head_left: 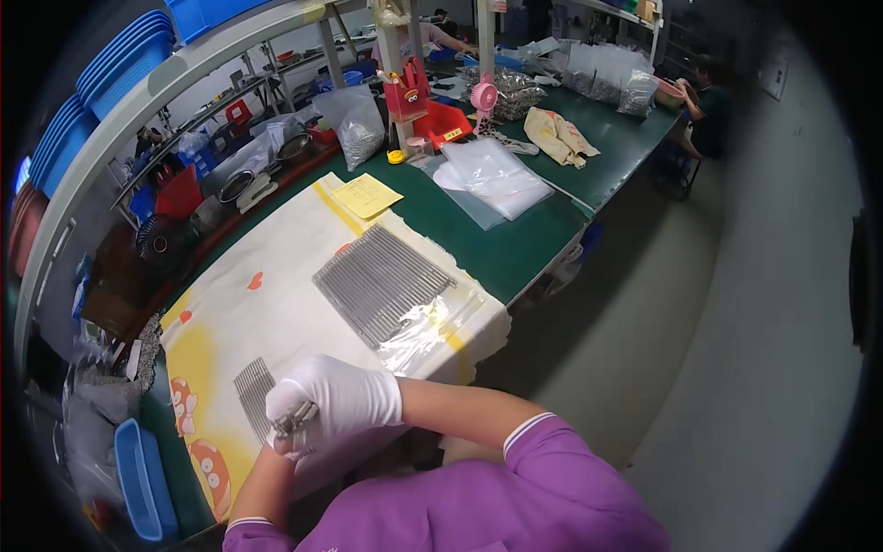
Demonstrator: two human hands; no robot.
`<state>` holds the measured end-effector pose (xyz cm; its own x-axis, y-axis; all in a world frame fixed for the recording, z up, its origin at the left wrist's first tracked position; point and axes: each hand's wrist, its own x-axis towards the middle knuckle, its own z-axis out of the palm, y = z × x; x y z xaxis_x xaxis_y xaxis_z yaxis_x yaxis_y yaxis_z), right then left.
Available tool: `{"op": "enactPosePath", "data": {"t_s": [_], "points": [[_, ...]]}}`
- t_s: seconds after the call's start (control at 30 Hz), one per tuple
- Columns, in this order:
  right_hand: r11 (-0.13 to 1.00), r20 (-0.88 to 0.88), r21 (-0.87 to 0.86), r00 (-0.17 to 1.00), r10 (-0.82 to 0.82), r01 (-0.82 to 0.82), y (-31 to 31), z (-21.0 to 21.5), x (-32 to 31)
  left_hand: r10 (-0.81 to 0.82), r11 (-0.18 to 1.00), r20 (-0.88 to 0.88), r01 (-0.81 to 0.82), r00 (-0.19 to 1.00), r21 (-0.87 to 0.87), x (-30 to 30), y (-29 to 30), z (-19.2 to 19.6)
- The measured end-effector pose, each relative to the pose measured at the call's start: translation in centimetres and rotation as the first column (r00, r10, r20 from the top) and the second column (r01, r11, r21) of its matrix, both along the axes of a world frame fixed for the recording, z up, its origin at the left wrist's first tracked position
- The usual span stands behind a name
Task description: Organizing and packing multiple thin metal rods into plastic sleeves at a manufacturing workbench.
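Observation:
My right hand (pixel 338 397), in a white glove, is closed over a small bunch of thin grey metal rods (pixel 295 419), whose ends poke out toward me. Against it, my left hand (pixel 287 443) is mostly covered; it seems closed round the same bunch, its fingers largely hidden. Just beyond my hands, a small row of similar rods (pixel 252 391) lies on the pale printed cloth (pixel 285 239). Farther right, a larger row of rods (pixel 379 281) lies side by side, with clear plastic film (pixel 428 333) at its near edge.
A yellow paper slip (pixel 366 195) and clear plastic bags (pixel 497 179) lie farther back on the green table (pixel 543 244). At the left stands a blue tray (pixel 144 483). A pink fan (pixel 484 97) and a bag of small parts (pixel 359 129) stand behind. Other people work at the back.

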<state>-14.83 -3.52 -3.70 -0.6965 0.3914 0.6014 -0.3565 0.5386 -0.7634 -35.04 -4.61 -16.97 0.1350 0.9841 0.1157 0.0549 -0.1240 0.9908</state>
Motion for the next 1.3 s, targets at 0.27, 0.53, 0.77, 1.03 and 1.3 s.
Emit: {"op": "enactPosePath", "data": {"t_s": [0.27, 0.53, 0.77, 1.03, 1.3], "points": [[0.897, 0.160, -0.416, 0.983, -0.091, 0.151, 2.0, -4.3, -6.3, 0.245, 0.881, -0.540, 0.047, 0.805, 0.471, -1.1, 1.0, 1.0], [0.721, 0.087, -0.591, 0.917, -0.389, 0.362, 3.8, -9.5, -8.4, 0.332, 0.883, -0.816, 0.149, 0.474, 0.446, -5.7, -5.1, 5.0], [0.638, 0.516, -0.535, 0.812, -0.272, 0.554, 2.4, -5.2, -8.9, 0.211, 0.931, -0.916, 0.215, 0.341, 0.295, -10.2, -9.5, 3.9], [0.706, 0.667, -0.426, 0.723, -0.178, 0.566, 0.5, -7.1, -9.6, 0.148, 0.923, -0.925, 0.286, 0.351, 0.256, -7.0, -6.3, 4.5], [0.709, 0.676, 0.441, 0.316, -0.666, 0.550, -2.9, -7.1, -11.9, 0.171, 0.961, -0.949, 0.168, 0.263, 0.219, -10.9, -9.1, 4.2]]}}
